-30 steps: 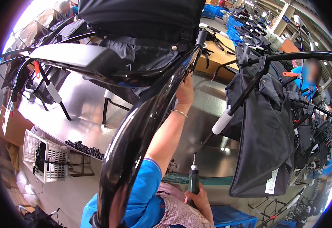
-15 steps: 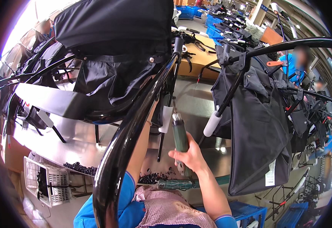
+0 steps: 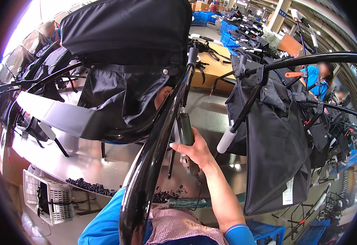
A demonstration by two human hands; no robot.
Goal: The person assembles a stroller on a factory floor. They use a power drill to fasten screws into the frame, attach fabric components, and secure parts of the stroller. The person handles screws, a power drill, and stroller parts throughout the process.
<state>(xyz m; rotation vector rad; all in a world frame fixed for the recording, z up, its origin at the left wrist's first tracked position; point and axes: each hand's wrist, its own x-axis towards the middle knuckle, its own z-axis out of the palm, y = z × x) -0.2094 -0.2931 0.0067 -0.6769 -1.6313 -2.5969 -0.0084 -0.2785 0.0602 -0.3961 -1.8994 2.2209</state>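
A black folding frame of glossy tube [image 3: 145, 175] with a black fabric seat and hood [image 3: 125, 32] stands right in front of me. My right hand [image 3: 194, 151] is closed round a dark green electric screwdriver [image 3: 185, 130], pointing up. Its nose is close against the frame's right side; the bit is hidden there, so I cannot tell whether it touches a screw. My left hand [image 3: 162, 97] shows partly between fabric and tube, its fingers curled at the frame tube; the rest is hidden. A white curved strip [image 3: 43, 110] spans the frame's front.
Another black fabric frame [image 3: 276, 147] stands at my right on the metal bench [image 3: 207, 106]. Small black parts [image 3: 90, 186] lie along the bench's near edge. A white plastic basket [image 3: 60, 204] is at lower left, a cardboard box [image 3: 215, 67] beyond. A co-worker [image 3: 315, 79] is at far right.
My right hand has moved up and left with the screwdriver, bringing its nose from open space to the frame's right side. My left hand's fingers now show beside the tube.
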